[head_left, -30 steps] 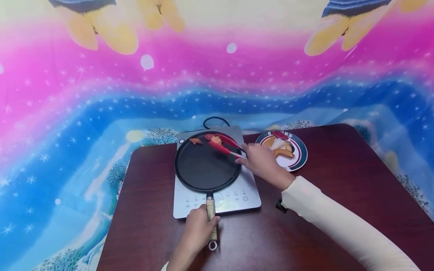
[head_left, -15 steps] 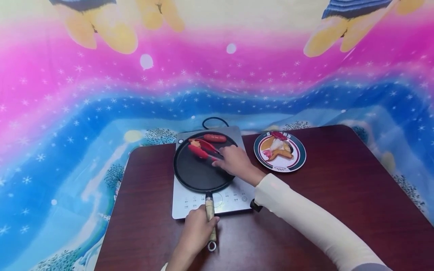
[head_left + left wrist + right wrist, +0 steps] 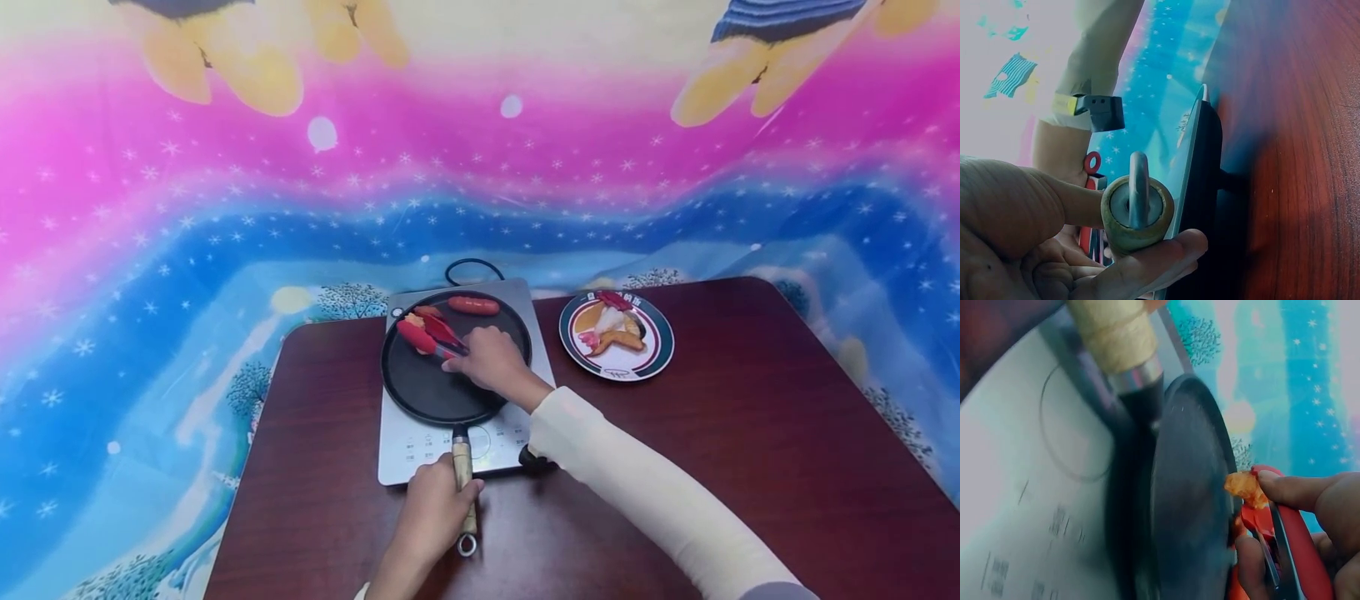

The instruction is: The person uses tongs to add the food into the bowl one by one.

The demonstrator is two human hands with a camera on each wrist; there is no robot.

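Note:
My left hand (image 3: 431, 504) grips the pale wooden handle (image 3: 463, 475) of a round black frying pan (image 3: 442, 383). In the left wrist view, the handle's end and its metal hanging ring (image 3: 1139, 187) face the camera, with thumb and fingers around it. My right hand (image 3: 495, 364) holds red-headed tongs (image 3: 420, 336) over the pan's far left part. A golden-orange, bumpy food piece (image 3: 1244, 487), like fried chicken, sits between the tong heads. Beside the tongs a reddish-orange piece (image 3: 430, 312) is partly hidden. A red sausage (image 3: 474, 306) lies near the far rim.
The pan sits on a silver induction cooker (image 3: 397, 458) with a black cord (image 3: 474, 261) behind it. To the right, a green-rimmed plate (image 3: 660, 350) bears several food pieces. All stand on a dark red wooden table (image 3: 675, 467), before a colourful printed cloth (image 3: 480, 208).
My right hand has carried the tongs and the golden-orange piece leftward across the pan, from beside the sausage to the far left part. The left hand keeps its grip on the handle.

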